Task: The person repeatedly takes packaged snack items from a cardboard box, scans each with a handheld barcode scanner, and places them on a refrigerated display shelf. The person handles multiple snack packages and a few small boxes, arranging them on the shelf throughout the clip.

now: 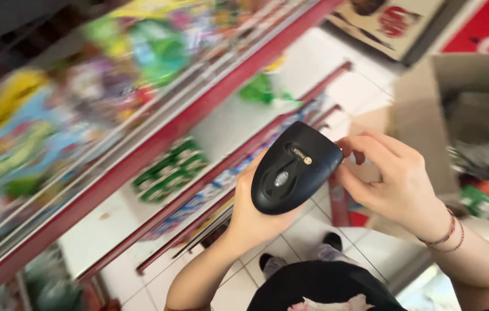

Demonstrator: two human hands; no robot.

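A black handheld barcode scanner (294,168) with a small grey button on its back is in the middle of the head view. My left hand (250,210) grips it from below, fingers wrapped around its underside. My right hand (391,175) is beside the scanner's right edge, fingertips touching its rim; thin bead bracelets circle that wrist. The scanner's front window faces away and is hidden.
White store shelves with red edges (158,144) slant across the left, holding blurred colourful packets and green packs (169,170). An open cardboard box (457,109) with goods stands at right. White floor tiles and my shoes (299,259) lie below.
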